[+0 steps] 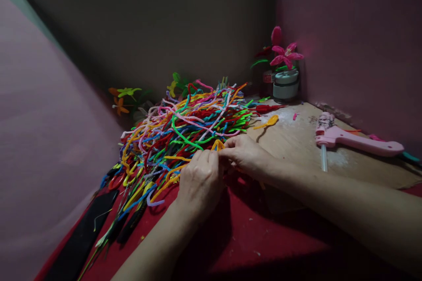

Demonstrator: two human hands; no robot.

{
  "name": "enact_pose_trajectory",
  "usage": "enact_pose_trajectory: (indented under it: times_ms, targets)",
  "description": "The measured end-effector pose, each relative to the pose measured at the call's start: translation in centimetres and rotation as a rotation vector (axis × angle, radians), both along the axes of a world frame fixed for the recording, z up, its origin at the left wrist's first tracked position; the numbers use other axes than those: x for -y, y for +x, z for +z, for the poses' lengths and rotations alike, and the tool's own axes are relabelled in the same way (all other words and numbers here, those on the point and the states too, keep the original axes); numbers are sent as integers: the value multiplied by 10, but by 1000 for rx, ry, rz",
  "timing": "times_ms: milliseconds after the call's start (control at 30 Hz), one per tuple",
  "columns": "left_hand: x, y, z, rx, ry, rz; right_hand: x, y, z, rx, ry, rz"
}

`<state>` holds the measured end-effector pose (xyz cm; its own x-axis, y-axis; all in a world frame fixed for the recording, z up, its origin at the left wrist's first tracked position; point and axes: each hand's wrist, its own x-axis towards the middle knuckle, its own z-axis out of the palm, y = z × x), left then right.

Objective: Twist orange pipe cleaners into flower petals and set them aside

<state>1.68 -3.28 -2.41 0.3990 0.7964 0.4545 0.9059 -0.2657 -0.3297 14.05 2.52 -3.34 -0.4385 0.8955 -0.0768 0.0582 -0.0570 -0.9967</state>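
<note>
Red tabletop (250, 235); left hand (201, 175), right hand (246, 153) curled, pinching orange loop (218, 143).

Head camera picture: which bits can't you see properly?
Head view: orange loop's lower part, hidden by the left hand and right hand.
Head view: black flat thing's near end, cut off by the bottom edge.
Head view: any writing on the red label, too small and blurred.

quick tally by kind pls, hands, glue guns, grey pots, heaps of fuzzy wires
Left hand and right hand: 2
Glue gun: 1
Grey pot: 1
Heap of fuzzy wires: 1, strands too tangled to count
Total: 5
</note>
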Motion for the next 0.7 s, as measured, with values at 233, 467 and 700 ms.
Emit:
enact_pose_trajectory:
  times_ms: [233, 467, 700]
  targets:
    - [-5, -8, 5, 179, -84, -160, -2, 0, 1, -164, -58, -74]
    - [-5, -15, 12, 154, -30, -272, -4, 1, 1, -198, -112, -46]
    - [-1, -7, 12, -44, 22, -239, -3, 0, -5, -231, -94, 60]
